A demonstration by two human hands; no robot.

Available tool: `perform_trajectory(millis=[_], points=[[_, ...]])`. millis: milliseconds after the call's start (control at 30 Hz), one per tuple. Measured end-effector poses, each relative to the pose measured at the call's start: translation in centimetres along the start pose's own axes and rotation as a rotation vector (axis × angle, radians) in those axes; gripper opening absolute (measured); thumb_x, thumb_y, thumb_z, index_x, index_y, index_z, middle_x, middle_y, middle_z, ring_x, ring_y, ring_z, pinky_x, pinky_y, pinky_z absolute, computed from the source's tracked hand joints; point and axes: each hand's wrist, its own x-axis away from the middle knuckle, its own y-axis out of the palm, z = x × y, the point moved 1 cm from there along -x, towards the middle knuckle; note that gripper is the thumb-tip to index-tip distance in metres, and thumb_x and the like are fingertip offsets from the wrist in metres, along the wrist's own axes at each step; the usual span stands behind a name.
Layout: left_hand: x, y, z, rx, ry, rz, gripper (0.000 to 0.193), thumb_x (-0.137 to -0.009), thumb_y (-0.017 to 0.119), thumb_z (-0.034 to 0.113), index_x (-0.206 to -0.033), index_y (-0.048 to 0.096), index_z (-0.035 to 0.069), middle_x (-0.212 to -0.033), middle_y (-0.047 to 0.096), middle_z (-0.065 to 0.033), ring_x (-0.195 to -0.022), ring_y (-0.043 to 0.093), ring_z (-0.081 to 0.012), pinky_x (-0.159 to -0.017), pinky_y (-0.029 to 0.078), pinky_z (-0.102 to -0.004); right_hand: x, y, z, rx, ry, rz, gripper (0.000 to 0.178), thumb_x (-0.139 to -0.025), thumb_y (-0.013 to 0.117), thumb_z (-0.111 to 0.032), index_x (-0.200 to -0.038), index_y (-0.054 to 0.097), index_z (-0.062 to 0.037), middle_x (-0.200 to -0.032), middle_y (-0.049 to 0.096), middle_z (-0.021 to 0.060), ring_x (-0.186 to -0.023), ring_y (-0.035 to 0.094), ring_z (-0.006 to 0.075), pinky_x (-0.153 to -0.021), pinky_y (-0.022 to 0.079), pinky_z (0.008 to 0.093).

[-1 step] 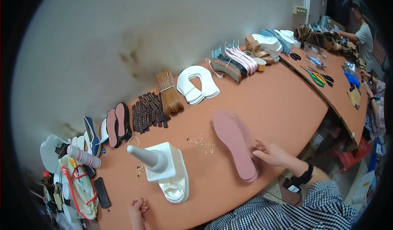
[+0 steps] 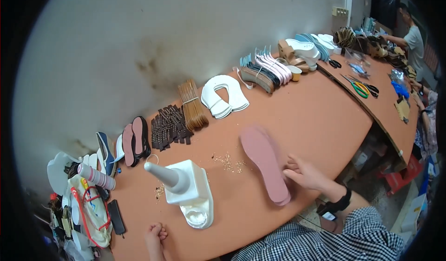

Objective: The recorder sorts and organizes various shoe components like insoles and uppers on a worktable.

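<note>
A small stack of pink shoe insoles [image 2: 264,161] lies on the orange-brown tabletop, its heel end toward me. My right hand [image 2: 304,172] is at the stack's right edge, thumb and forefinger apart; the thumb appears to touch the edge. My left hand [image 2: 156,235] rests near the table's front edge, fingers curled in with nothing showing in them. Between my hands, nearer the left, stands a white glue pot [image 2: 189,191] with a grey cone-shaped handle on top and white paste in its open front cup.
Along the wall sit dark studded strips [image 2: 169,127], a bundle of brown strips [image 2: 191,105], white U-shaped pieces [image 2: 225,96], sandals [image 2: 134,142] and wedge soles [image 2: 304,52]. Scissors [image 2: 361,89] lie on the adjoining table. Crumbs [image 2: 227,162] dot the tabletop. Co-workers are at the far right.
My right hand has shifted very slightly left and up, along with the heel end of the insoles. My left hand stays in place.
</note>
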Motion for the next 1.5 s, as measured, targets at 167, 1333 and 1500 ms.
perform_trajectory(millis=[167, 1333, 1500], points=[[0.7, 0.4, -0.6, -0.051, 0.117, 0.021, 0.009, -0.08, 0.055, 0.011, -0.077, 0.054, 0.002, -0.063, 0.055, -0.0035, -0.046, 0.049, -0.0081, -0.042, 0.038, -0.0176, -0.7, 2.3, -2.5, 0.077, -0.051, 0.038, 0.08, -0.077, 0.061, -0.039, -0.13, 0.023, 0.0076, -0.124, 0.037, 0.0308, -0.114, 0.043, 0.0374, -0.092, 0.038, 0.0402], [-1.0, 0.2, -3.0, 0.047, 0.342, 0.139, 0.005, -0.079, 0.052, 0.004, -0.08, 0.05, 0.0, -0.059, 0.053, -0.0047, -0.042, 0.049, -0.0083, -0.036, 0.035, -0.0178, -5.1, 5.4, -0.4, -0.304, 0.163, -0.122, 0.079, -0.06, 0.076, -0.027, -0.119, 0.04, 0.0101, -0.114, 0.051, 0.0219, -0.108, 0.05, 0.0264, -0.09, 0.041, 0.0326], [-0.8, 0.1, -2.8, 0.069, 0.351, 0.135, 0.007, -0.079, 0.054, 0.005, -0.082, 0.051, 0.0, -0.06, 0.053, -0.004, -0.043, 0.05, -0.0082, -0.037, 0.036, -0.017, -4.9, 5.8, -2.2, -0.11, 0.139, -0.054, 0.072, -0.058, 0.073, -0.031, -0.109, 0.047, 0.0121, -0.104, 0.056, 0.0239, -0.097, 0.056, 0.0306, -0.082, 0.045, 0.033]])
